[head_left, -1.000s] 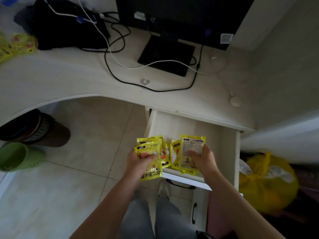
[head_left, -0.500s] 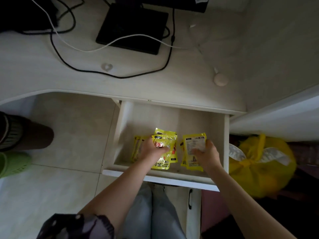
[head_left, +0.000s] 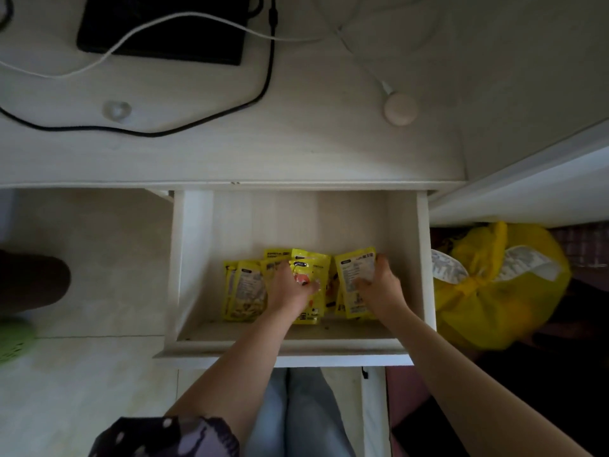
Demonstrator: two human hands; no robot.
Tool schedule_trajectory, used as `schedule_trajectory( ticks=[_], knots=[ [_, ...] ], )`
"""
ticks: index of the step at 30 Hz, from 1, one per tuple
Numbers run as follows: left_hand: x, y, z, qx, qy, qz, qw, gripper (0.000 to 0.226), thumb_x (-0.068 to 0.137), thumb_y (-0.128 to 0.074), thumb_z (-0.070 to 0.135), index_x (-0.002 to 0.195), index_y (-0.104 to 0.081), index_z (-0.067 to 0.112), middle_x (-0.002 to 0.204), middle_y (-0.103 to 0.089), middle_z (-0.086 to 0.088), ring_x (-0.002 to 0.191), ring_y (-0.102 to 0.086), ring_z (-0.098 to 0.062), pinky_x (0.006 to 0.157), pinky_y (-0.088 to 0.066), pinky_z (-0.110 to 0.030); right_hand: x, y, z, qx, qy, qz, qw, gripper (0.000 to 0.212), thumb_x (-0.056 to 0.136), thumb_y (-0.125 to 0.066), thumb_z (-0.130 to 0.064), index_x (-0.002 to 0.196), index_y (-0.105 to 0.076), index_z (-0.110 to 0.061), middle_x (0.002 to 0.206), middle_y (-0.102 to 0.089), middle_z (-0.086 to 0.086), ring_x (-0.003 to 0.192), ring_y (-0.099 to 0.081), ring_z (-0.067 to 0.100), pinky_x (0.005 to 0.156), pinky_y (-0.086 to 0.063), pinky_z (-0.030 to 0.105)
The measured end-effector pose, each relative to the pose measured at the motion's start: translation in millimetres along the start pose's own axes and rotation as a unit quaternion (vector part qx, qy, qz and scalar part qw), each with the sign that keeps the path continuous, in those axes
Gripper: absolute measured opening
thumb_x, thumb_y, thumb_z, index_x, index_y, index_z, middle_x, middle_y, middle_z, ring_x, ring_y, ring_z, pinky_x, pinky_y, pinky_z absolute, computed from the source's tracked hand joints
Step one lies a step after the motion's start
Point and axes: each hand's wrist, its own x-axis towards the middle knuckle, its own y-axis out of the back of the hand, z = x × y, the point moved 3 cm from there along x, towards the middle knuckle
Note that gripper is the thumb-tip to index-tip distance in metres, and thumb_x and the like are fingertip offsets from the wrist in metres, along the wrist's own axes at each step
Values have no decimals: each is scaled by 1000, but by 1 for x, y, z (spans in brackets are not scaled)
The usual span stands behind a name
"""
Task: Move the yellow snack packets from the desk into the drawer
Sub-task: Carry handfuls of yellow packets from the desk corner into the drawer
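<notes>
The white drawer (head_left: 194, 258) is pulled out under the desk edge. Several yellow snack packets lie on its floor near the front. My left hand (head_left: 290, 288) grips a packet with a red picture (head_left: 311, 268) in the middle of the drawer. My right hand (head_left: 379, 288) holds another yellow packet (head_left: 354, 275) by its right edge, label side up. More packets (head_left: 244, 291) lie flat to the left of my left hand, partly hidden under it.
The white desk (head_left: 296, 153) carries a black monitor base (head_left: 164, 31), black and white cables and a round white puck (head_left: 400, 108). A yellow bag (head_left: 494, 285) sits right of the drawer. A dark shoe and a green object are on the floor at left.
Both hands have gone from above the drawer's front down into the drawer with their packets. The camera has tilted down and closer, so the drawer fills more of the view.
</notes>
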Motion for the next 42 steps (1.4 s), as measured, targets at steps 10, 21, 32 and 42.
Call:
schedule_trajectory(
  ticks=[10, 21, 32, 42],
  knots=[
    [-9, 2, 4, 114, -92, 6, 989, 46, 92, -63, 30, 131, -47, 12, 120, -58, -5, 88, -52, -11, 70, -40, -21, 2, 2, 8, -72, -16, -19, 997, 36, 92, -49, -3, 127, -41, -10, 114, -61, 15, 99, -62, 31, 71, -49, 32],
    [-22, 50, -9, 118, -79, 54, 988, 32, 91, -62, 17, 122, -55, 13, 111, -68, -2, 95, -64, -18, 75, -49, -27, -21, 13, -14, -140, 47, -20, 989, 41, 91, -52, -11, 129, -39, -6, 121, -55, 18, 110, -55, 34, 89, -48, 40],
    [-84, 120, -24, 94, -90, 131, 983, 25, 93, -56, 23, 118, -58, 18, 107, -71, -5, 96, -67, -25, 79, -55, -37, -82, -5, -103, -242, 239, -43, 940, 47, 93, -49, -18, 137, -36, -14, 134, -49, 11, 122, -50, 29, 101, -45, 41],
    [-136, 199, -101, 10, -43, 227, 973, 28, 94, -50, 17, 121, -56, 15, 99, -67, -7, 90, -62, -22, 80, -52, -35, -145, -92, -182, -338, 370, -99, 860, 41, 94, -45, -22, 134, -40, -15, 131, -50, 9, 121, -48, 27, 99, -45, 40]
  ],
)
